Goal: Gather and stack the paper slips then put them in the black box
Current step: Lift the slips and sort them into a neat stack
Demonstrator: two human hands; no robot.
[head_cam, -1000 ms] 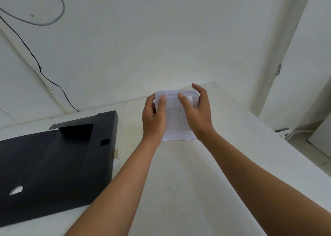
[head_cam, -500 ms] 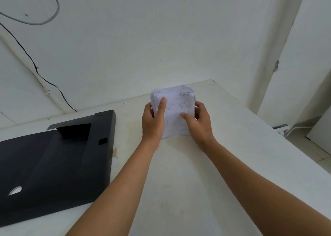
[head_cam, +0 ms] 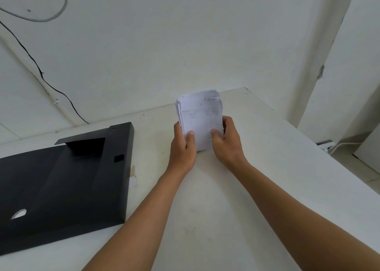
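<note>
Both grips closed on the paper slips, frame centre.

Your left hand (head_cam: 183, 146) and right hand (head_cam: 227, 142) clamp the stack of paper slips (head_cam: 200, 117) at its lower sides, thumbs on the front, stack upright above the desk (head_cam: 205, 205). The black box (head_cam: 61, 178) lies open at lower left, well apart.

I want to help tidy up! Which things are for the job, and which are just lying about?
For the job: paper slips, held by left hand and right hand; black box.

Just lying about: black cable, grey cable, both on the wall.
</note>
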